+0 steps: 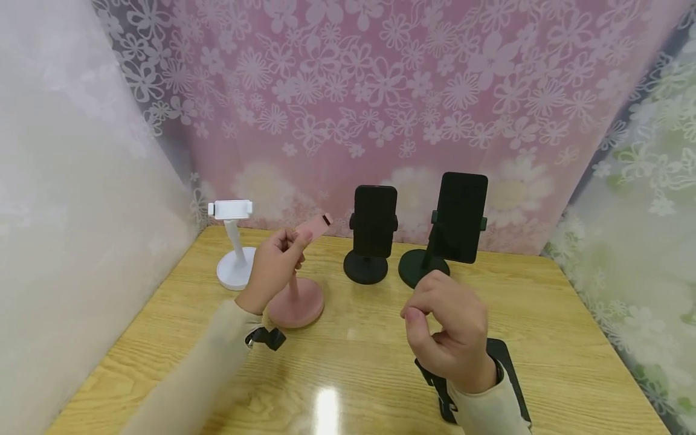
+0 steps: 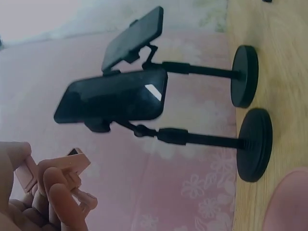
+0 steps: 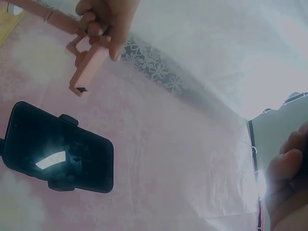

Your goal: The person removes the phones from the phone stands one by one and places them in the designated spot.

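My left hand (image 1: pixel 274 260) grips the clamp head (image 1: pixel 314 228) of a pink phone stand, thumb on one side and fingers curled round the other. Its round pink base (image 1: pixel 296 305) rests on the table. In the left wrist view the pink clamp (image 2: pixel 62 163) shows between the fingers, with nothing mounted in it. My right hand (image 1: pixel 448 329) is raised in front of the dark green stand, its fingers curled in towards the thumb and nothing seen in them. Below that forearm a black phone or tablet (image 1: pixel 505 362) lies on the table, partly hidden.
To the left stands a white phone stand (image 1: pixel 235 266) with a bare clamp. A black stand (image 1: pixel 366 269) holds a dark phone (image 1: pixel 375 220); right of it, a dark green stand (image 1: pixel 415 266) holds a larger phone (image 1: pixel 462 217). A flowered pink curtain (image 1: pixel 380 109) hangs behind the wooden table (image 1: pixel 217 374).
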Motion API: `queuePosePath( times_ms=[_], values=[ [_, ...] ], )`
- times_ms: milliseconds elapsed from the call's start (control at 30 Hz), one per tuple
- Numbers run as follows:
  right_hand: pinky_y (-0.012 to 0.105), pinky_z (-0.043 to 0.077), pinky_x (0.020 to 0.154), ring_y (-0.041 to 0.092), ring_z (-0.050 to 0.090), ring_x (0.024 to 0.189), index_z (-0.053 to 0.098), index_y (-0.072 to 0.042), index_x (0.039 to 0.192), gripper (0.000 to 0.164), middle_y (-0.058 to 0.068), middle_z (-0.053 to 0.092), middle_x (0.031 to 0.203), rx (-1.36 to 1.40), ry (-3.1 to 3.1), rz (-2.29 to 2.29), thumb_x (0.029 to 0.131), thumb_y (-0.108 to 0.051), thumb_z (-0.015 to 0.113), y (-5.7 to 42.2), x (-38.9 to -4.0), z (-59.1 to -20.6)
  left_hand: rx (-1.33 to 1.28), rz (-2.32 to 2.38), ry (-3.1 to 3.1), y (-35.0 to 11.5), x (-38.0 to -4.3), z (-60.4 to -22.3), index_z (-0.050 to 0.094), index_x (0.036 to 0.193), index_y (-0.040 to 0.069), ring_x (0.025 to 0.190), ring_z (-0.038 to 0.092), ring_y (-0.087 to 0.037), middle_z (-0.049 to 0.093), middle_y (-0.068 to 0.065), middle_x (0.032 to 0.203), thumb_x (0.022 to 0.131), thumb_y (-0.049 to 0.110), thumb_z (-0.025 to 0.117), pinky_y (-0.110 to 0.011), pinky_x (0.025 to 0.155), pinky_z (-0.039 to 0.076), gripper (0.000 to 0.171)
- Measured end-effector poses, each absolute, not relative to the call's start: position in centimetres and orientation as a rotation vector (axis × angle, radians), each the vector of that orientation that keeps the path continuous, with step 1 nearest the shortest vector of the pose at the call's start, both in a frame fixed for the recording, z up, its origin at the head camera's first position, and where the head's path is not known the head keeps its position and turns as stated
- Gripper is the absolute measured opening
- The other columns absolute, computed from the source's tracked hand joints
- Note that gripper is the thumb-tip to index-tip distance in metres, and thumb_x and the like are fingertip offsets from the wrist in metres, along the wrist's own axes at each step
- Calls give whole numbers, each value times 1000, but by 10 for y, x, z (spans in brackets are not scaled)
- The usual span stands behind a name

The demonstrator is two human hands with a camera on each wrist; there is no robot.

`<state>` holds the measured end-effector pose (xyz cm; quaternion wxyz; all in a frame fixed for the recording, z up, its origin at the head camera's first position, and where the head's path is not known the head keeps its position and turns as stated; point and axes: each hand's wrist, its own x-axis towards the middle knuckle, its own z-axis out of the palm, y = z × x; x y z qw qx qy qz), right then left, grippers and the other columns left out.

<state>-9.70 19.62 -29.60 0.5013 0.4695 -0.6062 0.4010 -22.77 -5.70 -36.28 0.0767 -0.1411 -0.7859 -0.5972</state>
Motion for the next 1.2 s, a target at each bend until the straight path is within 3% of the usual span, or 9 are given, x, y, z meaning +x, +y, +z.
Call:
queuePosePath(
  times_ms=[133,300,533,700,800,1000,1133,1200],
  values=[
    [21,35,52,13,44,56,57,-3,67,27,2,50,61,1126,-1491,960,94,-4,54,196,-100,-299,-420,-1811,-2361,-58,-251,-364,58,101,9,74,64,-27,62,-8,81,101,57,59,-45,68,55,48],
    [21,37,52,13,45,58,59,-6,70,23,1,50,63,1074,-1571,936,92,-4,55,198,-103,-303,-387,-1874,-2327,-59,-268,-369,54,105,6,72,63,-27,60,-7,84,104,53,55,-31,56,50,47],
    [20,40,53,13,47,59,60,-8,72,21,0,52,64,1050,-1639,891,92,-6,56,200,-104,-307,-303,-2015,-2257,-55,-290,-369,51,109,9,69,59,-17,57,-5,88,103,52,58,-24,56,48,44],
    [19,41,53,11,47,59,61,-9,73,22,-1,52,65,1039,-1667,874,94,-7,55,202,-101,-307,-185,-2080,-2256,-42,-285,-385,51,104,11,61,58,-13,56,-1,78,103,50,60,-25,54,48,41],
    [18,40,53,11,46,59,61,-10,73,22,-2,51,65,1038,-1679,863,94,-7,55,203,-100,-308,-242,-2185,-2317,-24,-270,-406,48,101,8,64,61,-14,58,-8,81,106,43,58,-27,57,52,36],
    [18,41,54,11,47,59,62,-10,74,22,-2,52,65,1036,-1698,857,95,-7,54,204,-97,-306,-433,-2360,-2411,16,-249,-442,52,118,3,91,69,-27,62,-23,107,107,21,60,-41,79,61,23],
    [18,41,54,10,47,58,62,-10,74,23,-2,52,65,1029,-1687,844,96,-8,54,204,-95,-304,-543,-2413,-2355,35,-246,-446,49,135,1,110,65,-39,61,-28,120,106,17,59,-55,92,57,34],
    [18,41,53,10,46,57,61,-10,74,24,-2,52,64,1030,-1676,833,97,-9,53,203,-94,-303,-604,-2439,-2283,41,-245,-443,42,144,3,119,61,-41,59,-26,128,107,17,58,-55,96,55,43]
  ],
)
